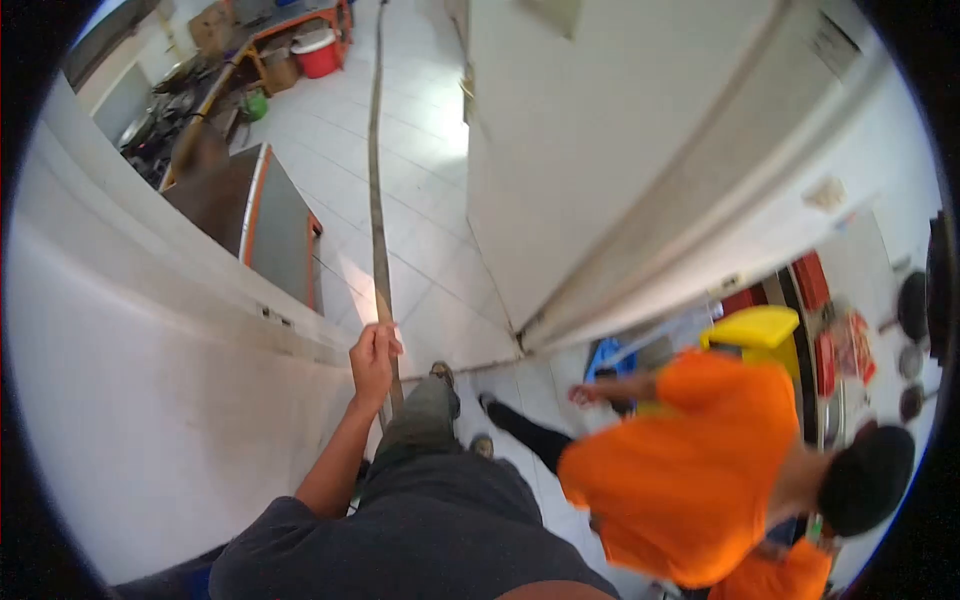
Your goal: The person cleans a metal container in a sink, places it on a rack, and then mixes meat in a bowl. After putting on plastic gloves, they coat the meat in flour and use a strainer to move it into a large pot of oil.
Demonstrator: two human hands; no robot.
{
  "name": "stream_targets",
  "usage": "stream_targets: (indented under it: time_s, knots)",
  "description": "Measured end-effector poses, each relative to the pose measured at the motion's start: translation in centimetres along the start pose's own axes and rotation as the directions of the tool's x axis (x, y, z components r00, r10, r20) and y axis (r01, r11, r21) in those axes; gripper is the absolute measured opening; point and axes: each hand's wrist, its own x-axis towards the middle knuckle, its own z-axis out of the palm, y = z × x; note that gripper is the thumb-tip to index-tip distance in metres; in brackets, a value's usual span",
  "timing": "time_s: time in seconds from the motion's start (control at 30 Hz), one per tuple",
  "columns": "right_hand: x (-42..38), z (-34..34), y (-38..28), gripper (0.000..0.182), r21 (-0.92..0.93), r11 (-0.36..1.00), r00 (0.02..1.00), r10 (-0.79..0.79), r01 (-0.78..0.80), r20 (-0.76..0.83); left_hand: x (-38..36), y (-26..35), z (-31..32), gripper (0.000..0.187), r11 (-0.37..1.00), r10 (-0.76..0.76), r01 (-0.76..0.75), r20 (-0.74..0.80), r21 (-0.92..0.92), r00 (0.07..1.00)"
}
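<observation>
My left hand (374, 362) is in front of me near the doorway, its fingers curled closed around a long, narrow grey-brown pole (376, 190). The pole stretches forward through the doorway over the white tiled floor, and its near end passes below my hand beside my leg. My right hand is out of view; only a bit of that arm shows at the bottom edge.
A white door (600, 130) stands on the right and a white wall (150, 360) on the left. Close on my right is a person in an orange shirt (680, 460). Past the doorway are an orange-edged metal cabinet (280, 225), a red bucket (317, 55) and a stove (150, 130).
</observation>
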Motion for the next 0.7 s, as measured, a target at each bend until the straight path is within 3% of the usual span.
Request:
stream_targets:
  time_s: [0.13,0.2,0.27,0.4,0.57,0.7]
  knots:
    - [14.2,-4.5,-13.4,0.029,-0.053,0.994,0.995,-0.098,0.097,-0.015,9.1,-2.7,0.3,0.028,0.998,-0.062,0.061,-0.078,-0.01,0.995]
    - [20.3,-4.5,-20.6,0.029,-0.095,0.988,0.992,-0.122,0.122,0.005,15.0,-4.1,-0.5,0.027,0.997,0.016,-0.011,-0.06,0.078,0.998]
    - [24.7,-3.5,-27.5,0.03,-0.152,0.98,0.991,-0.124,0.132,0.057,21.4,-3.6,-1.8,0.026,0.993,0.029,-0.024,-0.045,0.12,0.999]
    - [30.2,0.3,-43.4,0.03,-0.284,0.934,0.958,-0.148,0.217,0.246,33.9,-3.7,-4.7,0.03,1.0,0.001,0.001,-0.132,0.014,0.991]
    - [34.9,3.4,-66.6,0.031,-0.179,0.885,0.876,-0.362,0.43,0.32,48.9,-1.5,-6.7,0.032,0.999,0.042,-0.045,-0.181,-0.013,0.983]
    - [40.0,5.8,-81.3,0.031,-0.097,0.845,0.816,-0.469,0.526,0.337,59.9,-1.7,-8.0,0.031,0.993,0.111,-0.105,-0.125,0.055,0.986]
